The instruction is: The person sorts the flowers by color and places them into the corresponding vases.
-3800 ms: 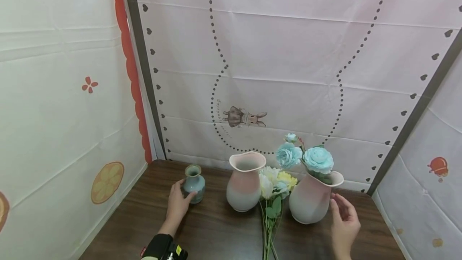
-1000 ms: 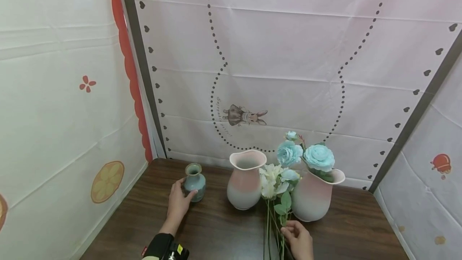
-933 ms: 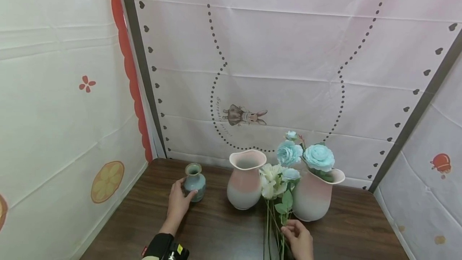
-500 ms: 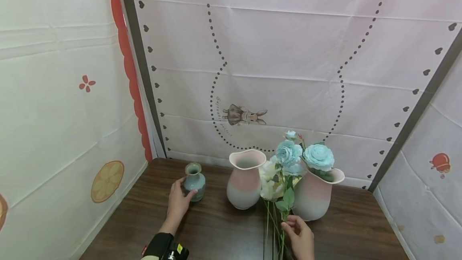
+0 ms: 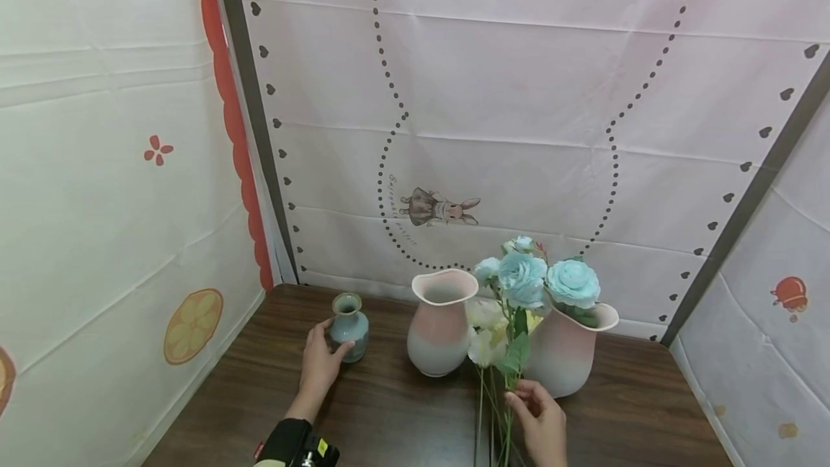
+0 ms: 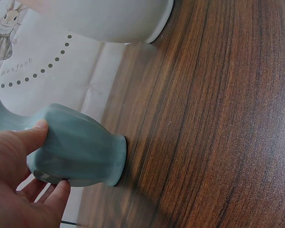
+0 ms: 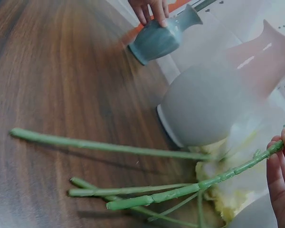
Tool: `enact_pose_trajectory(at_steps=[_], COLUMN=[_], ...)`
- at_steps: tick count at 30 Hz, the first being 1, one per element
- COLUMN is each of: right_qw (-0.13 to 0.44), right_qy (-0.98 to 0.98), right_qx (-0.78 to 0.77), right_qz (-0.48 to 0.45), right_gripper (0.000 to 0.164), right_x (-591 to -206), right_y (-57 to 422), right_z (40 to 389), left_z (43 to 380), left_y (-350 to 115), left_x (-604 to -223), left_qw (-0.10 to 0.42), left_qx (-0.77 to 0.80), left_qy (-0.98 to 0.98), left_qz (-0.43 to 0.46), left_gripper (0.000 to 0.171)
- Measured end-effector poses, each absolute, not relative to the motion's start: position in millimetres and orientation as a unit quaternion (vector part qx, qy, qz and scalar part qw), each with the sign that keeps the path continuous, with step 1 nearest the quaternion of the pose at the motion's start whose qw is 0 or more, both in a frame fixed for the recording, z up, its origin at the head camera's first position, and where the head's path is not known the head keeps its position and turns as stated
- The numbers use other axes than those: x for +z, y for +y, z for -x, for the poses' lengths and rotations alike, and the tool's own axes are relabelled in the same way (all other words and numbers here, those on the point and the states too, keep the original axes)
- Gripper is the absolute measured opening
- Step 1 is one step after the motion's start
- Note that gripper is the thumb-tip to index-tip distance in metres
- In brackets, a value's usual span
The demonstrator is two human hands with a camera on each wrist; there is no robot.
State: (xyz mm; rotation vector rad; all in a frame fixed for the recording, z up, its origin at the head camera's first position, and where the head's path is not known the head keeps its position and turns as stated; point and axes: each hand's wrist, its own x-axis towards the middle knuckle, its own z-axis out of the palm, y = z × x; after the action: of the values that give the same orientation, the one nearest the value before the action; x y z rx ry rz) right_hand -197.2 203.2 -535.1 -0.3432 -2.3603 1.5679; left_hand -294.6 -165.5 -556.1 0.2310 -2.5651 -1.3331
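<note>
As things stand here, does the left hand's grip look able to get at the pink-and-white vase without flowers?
Probably yes, though the left hand's grip would first have to release the small blue vase; nothing else shows between it and the pink-and-white vase.

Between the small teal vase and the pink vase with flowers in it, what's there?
Across the head view: the other pink-and-white vase, then pale flowers, then the blue-flowered stem in the grip of the right hand.
</note>
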Motion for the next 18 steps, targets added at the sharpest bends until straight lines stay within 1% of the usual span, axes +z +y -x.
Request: enact_pose_trajectory(at_steps=[6,12,18], right_qw=[0.173,0.191,0.194], right_qy=[-0.808,-0.792,-0.775], right_qx=[0.556,0.576,0.600], right_qz=[0.092,0.063,0.048], right_gripper=[0.012,0.013,0.014], right_x=[-525.5,-515.9,-510.6], right_y=[200.4,200.6,201.5], right_z=[198.0,197.9,196.7], left_z=[294.2,295.1,295.7], left_y=[-165.7,-166.0,-166.5], left_x=[-555.2,-555.9,-556.4], left_qw=[0.117,0.117,0.116], left_qx=[-0.458,-0.459,-0.460], left_qy=[-0.878,-0.877,-0.877], left_qz=[-0.079,-0.079,-0.080], left_gripper=[0.067,0.067,0.067])
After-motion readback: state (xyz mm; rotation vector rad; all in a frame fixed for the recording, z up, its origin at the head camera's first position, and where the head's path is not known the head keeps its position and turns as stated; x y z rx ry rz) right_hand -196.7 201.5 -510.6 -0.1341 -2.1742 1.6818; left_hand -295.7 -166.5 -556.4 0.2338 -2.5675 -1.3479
